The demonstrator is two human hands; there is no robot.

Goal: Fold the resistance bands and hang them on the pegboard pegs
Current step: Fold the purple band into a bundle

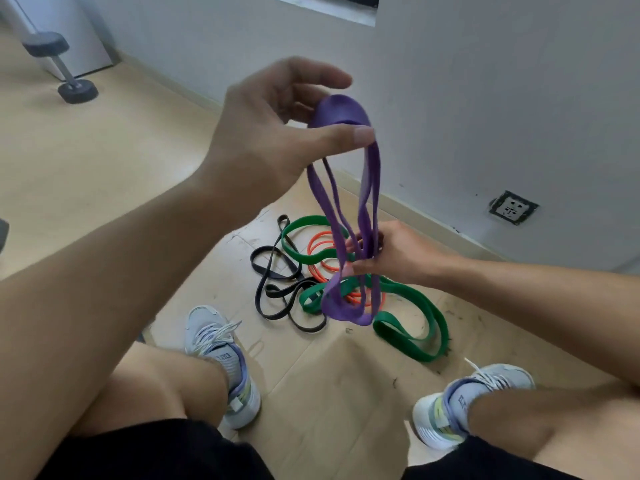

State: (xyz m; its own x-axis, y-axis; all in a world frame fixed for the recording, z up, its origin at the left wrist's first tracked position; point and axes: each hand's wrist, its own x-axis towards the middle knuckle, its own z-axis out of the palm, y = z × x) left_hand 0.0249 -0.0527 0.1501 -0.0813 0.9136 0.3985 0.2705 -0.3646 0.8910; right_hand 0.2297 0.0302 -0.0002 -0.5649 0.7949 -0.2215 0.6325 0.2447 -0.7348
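A purple resistance band (367, 188) hangs folded in several loops in front of me. My left hand (277, 126) is raised and pinches its top bend between thumb and fingers. Lower down, my right hand (394, 252) grips the hanging strands about two thirds of the way down; the bottom loops dangle below it. On the floor beneath lie a green band (415, 317), an orange band (320, 249) and a black band (277, 292), tangled loosely together. No pegboard is in view.
My two feet in grey sneakers (221, 355) stand on the wooden floor on either side of the pile. A dumbbell (62, 69) stands at the far left. The white wall runs along the right, with a wall socket (513, 206) low on it.
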